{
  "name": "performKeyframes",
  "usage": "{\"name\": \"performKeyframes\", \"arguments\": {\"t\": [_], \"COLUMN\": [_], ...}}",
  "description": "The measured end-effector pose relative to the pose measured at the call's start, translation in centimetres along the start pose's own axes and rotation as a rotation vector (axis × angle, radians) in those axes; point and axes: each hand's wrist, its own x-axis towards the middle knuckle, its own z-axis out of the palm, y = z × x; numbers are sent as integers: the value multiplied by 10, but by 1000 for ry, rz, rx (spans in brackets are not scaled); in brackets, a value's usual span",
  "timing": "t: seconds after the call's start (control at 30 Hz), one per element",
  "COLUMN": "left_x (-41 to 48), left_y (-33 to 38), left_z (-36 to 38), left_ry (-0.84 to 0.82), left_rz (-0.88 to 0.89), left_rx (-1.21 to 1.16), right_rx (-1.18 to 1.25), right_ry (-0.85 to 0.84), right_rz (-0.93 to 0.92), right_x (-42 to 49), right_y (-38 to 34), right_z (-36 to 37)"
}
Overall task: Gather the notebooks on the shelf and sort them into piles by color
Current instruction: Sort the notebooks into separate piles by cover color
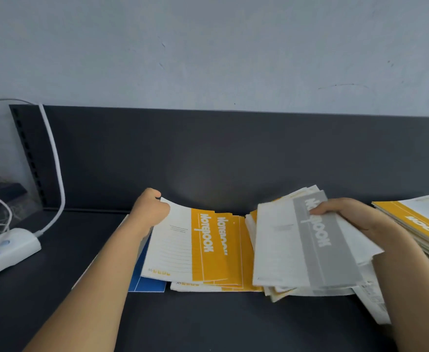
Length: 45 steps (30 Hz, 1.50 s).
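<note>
Probably a stationery shop: a dark metal shelf with a slotted upright, stocked with many notebooks.

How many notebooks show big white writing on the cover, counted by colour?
Yellow notebooks: 3
Grey notebook: 1
Blue notebook: 0
Total: 4
</note>
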Motion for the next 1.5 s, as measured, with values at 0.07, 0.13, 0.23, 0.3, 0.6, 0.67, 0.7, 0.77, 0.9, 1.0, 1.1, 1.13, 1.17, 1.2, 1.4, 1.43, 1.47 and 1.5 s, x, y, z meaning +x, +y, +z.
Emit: {"name": "performKeyframes", "arguments": {"t": [0.07, 0.13, 0.23, 0.3, 0.6, 0.67, 0.7, 0.77, 0.9, 1.0, 1.1, 1.13, 1.17, 1.2, 1.4, 1.43, 1.47, 1.5], "left_x": [-6, -15, -21, -21, -75, -77, -78, -78, -77, -76, -76, -75, -75, -76, -97, -103, -107, -108], "left_y": [4, 6, 4, 8, 63, 61, 60, 57, 60, 67, 74, 75, 76, 77, 88, 91, 94, 95], "left_z": [9, 21, 40, 43, 19, 25, 28, 31, 35, 37, 35, 34, 33, 34, 71, 79, 86, 92], "left_ry": [-61, -135, -186, -173, -493, -450, -444, -464, -565, -617, -558, -527, -500, -477, -437, -443, -440, -435], "left_rz": [-44, -84, -76, -42, 179, 166, 139, 87, -14, -131, -200, -211, -217, -223, -310, -318, -325, -320], "left_rx": [-40, -72, -19, -5, -246, -188, -198, -206, -297, -446, -556, -579, -589, -581, -440, -435, -421, -403], "right_rx": [58, 157, 277, 329, 418, 435, 434, 426, 402, 378, 364, 343, 310, 279, 283, 303, 317, 319], "right_ry": [19, 15, -19, -46, -132, -151, -174, -226, -374, -476, -462, -430, -377, -318, -170, -154, -134, -115], "right_rz": [-2, -13, -41, -78, -240, -221, -205, -167, -146, -145, -141, -149, -162, -176, -136, -103, -77, -66], "right_x": [-8, -11, -9, -5, 8, 8, 7, 2, -13, -14, -14, -16, -18, -21, -59, -65, -70, -72], "right_y": [-4, -5, -4, -2, 1, 2, 2, 2, -1, -1, -1, 0, 1, 2, 2, 1, 1, 3], "right_z": [-10, -15, -8, -1, 50, 53, 54, 53, 51, 38, 17, 7, -5, -17, -88, -98, -106, -114]}}
